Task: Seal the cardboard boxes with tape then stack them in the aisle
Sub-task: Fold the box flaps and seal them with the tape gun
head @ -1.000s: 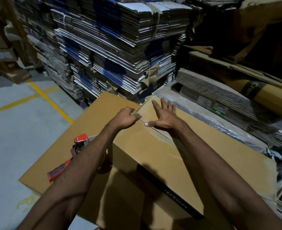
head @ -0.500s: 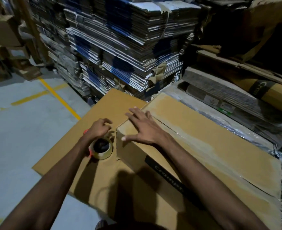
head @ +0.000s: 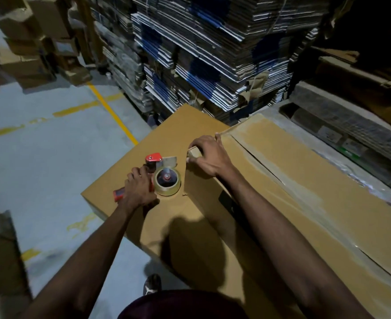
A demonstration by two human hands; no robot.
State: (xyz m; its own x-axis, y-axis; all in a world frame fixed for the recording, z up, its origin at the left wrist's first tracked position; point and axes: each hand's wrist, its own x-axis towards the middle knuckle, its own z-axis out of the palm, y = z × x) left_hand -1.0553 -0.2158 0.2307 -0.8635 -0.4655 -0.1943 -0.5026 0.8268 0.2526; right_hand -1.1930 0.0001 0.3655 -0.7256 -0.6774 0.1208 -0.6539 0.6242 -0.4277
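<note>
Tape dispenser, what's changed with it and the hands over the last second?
The left hand came back from the seam and now grips the tape dispenser, which lies on the lower box. The right hand slid from the flat top to the upper box's near corner, fingers on the tape end. Both boxes stayed put.

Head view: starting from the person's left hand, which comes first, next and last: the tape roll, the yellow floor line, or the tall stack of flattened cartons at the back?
From the left hand, which grips the tape dispenser's handle:
1. Tape roll, just right of the fingers, on the lower cardboard box.
2. Yellow floor line, beyond the box, up and left.
3. Stack of flattened cartons, at the back.
</note>
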